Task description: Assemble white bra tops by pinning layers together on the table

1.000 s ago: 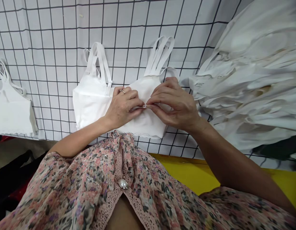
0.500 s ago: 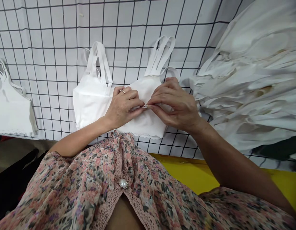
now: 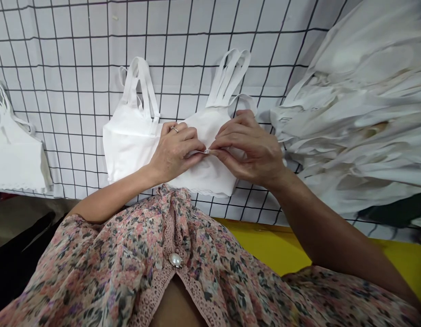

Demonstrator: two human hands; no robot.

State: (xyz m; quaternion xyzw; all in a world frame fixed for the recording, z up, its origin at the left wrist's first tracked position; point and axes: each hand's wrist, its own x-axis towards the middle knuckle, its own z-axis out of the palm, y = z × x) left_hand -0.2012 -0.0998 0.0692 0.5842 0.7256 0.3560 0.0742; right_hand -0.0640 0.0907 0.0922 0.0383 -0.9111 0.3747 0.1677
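Note:
Both my hands meet over a white bralette point(image 3: 213, 177) that lies flat, its several straps stretched out toward the far side. My left hand point(image 3: 176, 150), with a ring on one finger, pinches one end of a small pale fitting point(image 3: 206, 151) between thumb and forefinger. From the other side my right hand point(image 3: 253, 150) pinches the same fitting with its fingertips. It looks like a strap ring or hook, but it is too small to tell exactly. Left of my hands lies more white strapped fabric point(image 3: 128, 150); whether it belongs to the same bralette is hidden.
A black-and-white checked cloth point(image 3: 183, 45) covers the table. Another white bralette point(image 3: 16, 154) lies at the far left. On the right rises a large heap of white garments point(image 3: 367, 122). Something yellow point(image 3: 264, 245) shows below the table's near edge.
My hands keep nearly the same pinch over the bralette. The small fitting between the fingertips has turned slightly; otherwise only the camera view shifts a little.

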